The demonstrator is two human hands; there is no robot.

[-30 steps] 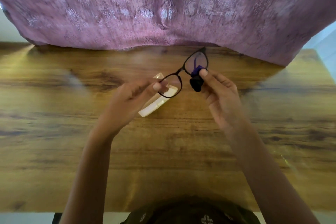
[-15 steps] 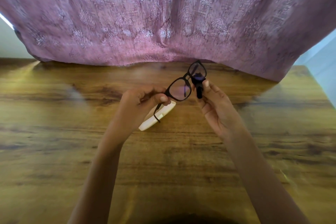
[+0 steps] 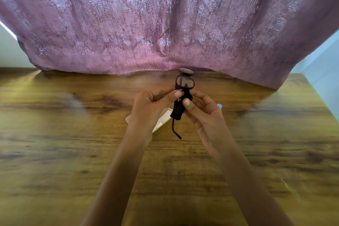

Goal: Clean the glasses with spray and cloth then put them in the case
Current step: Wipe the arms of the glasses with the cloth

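Observation:
Black-framed glasses (image 3: 185, 81) are held up over the wooden table (image 3: 73, 152), turned end-on so one lens stands above the other and a temple arm hangs down. My left hand (image 3: 152, 108) pinches the frame near the lower lens. My right hand (image 3: 201, 113) holds a dark cloth (image 3: 178, 111) against the frame, thumb pressed on it. A white glasses case (image 3: 163, 119) lies on the table under my left hand, mostly hidden. A small blue tip (image 3: 219, 105), perhaps the spray bottle, shows behind my right hand.
A pink patterned curtain (image 3: 165, 24) hangs along the table's far edge. The table's right edge runs diagonally at the far right, with a pale floor (image 3: 319, 64) beyond.
The glasses have been turned from lying sideways across both hands to standing end-on, one lens over the other. Both hands have drawn closer together, and the cloth now hangs below the frame.

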